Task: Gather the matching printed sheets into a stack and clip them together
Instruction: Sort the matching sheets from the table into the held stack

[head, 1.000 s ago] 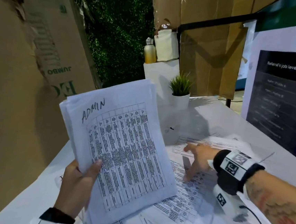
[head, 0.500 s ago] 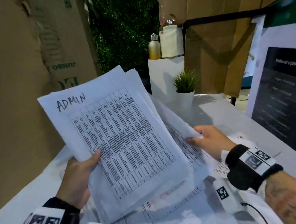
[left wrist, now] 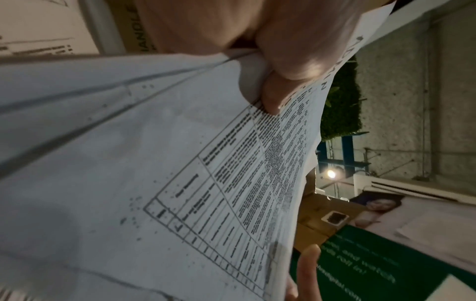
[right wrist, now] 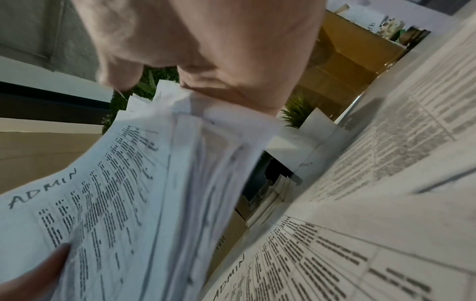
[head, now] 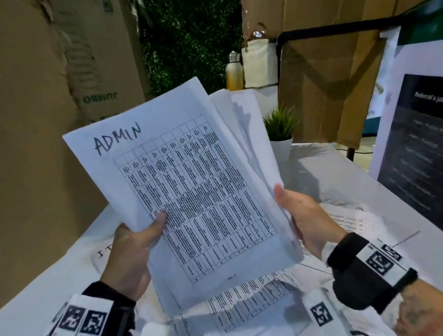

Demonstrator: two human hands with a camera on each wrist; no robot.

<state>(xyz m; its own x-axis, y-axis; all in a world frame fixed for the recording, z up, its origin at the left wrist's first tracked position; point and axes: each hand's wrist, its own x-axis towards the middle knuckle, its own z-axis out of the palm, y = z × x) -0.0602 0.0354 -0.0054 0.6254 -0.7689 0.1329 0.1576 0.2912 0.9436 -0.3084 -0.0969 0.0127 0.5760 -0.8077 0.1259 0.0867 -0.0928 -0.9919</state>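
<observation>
Right hand [head: 304, 219] had left the white table [head: 354, 180], joining the fanned white "ADMIN" table-printed sheets [head: 198, 200]. Both thumbs pinched opposite edges, left hand [head: 130, 256] lower; best tap edges square before clipping.

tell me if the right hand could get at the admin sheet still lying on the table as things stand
Probably not at once. The right hand is gripping the right edge of the fanned stack, which the left hand also holds. The ADMIN sheet on the table lies uncovered just below, so releasing would free the way.
</observation>
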